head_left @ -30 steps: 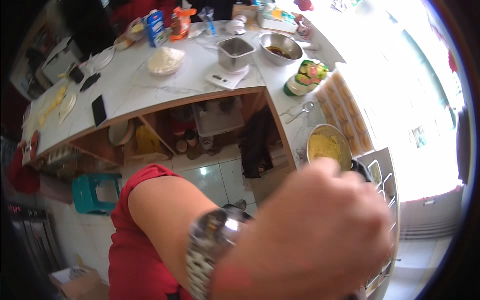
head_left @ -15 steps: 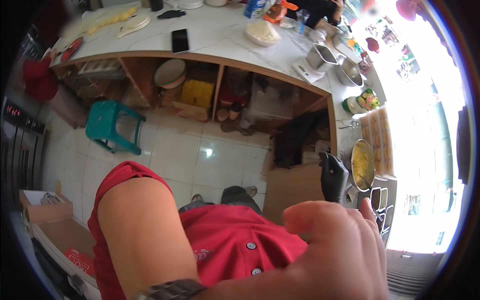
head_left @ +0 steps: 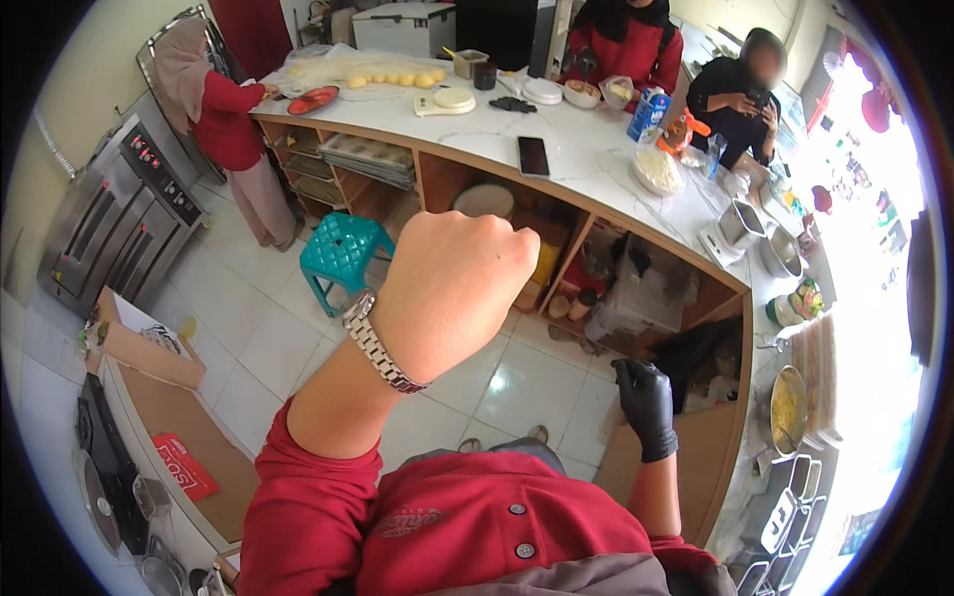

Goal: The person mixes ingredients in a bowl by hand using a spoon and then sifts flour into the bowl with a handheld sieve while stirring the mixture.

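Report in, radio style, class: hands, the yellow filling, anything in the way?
Left hand raised, fisted, contents hidden. Right hand black-gloved, grip unclear. Yellow filling in metal bowl, apart from both hands. Left hand partly blocks counter shelving from view.

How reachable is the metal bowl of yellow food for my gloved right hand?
Likely yes: your right hand is just left of the counter, and nothing visible blocks the way to the bowl.

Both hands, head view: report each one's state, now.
Left hand: closed in a fist, nothing held in sight.
Right hand: gloved, curled closed, nothing held in sight.
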The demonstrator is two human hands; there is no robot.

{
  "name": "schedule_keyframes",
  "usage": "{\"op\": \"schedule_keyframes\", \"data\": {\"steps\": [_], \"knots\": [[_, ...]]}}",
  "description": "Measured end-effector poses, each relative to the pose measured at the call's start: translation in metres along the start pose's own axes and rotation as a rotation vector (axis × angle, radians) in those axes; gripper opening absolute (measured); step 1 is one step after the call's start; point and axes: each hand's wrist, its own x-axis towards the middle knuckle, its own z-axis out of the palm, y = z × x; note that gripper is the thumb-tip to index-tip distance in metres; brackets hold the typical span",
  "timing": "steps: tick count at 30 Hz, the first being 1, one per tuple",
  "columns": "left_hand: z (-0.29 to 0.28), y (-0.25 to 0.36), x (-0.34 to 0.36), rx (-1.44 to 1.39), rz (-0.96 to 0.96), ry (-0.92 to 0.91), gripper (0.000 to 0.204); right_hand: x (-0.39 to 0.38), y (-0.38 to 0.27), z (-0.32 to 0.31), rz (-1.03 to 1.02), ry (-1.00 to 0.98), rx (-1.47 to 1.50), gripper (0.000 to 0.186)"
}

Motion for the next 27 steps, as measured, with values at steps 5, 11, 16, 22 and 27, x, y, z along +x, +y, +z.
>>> {"op": "schedule_keyframes", "data": {"steps": [5, 11, 16, 22, 27], "knots": [[-0.046, 0.012, -0.028, -0.005, 0.122, 0.101, 0.017, -0.001, -0.006, 0.004, -0.034, -0.073, 0.026, 0.013], [-0.104, 0.06, -0.061, -0.017, 0.349, 0.232, 0.014, 0.002, -0.012, 0.003, -0.135, -0.049, 0.021, 0.016], [-0.109, 0.069, -0.073, -0.059, 0.381, 0.276, 0.017, 0.002, -0.017, 0.006, -0.138, -0.077, 0.019, 0.016], [-0.071, 0.025, -0.062, -0.377, 0.138, 0.505, 0.022, -0.004, -0.02, 0.002, -0.096, -0.071, 0.006, 0.017], [-0.006, -0.073, -0.062, -1.943, -0.01, 1.358, 0.016, -0.004, -0.017, 0.026, -0.06, -0.173, 0.036, 0.023]]}}
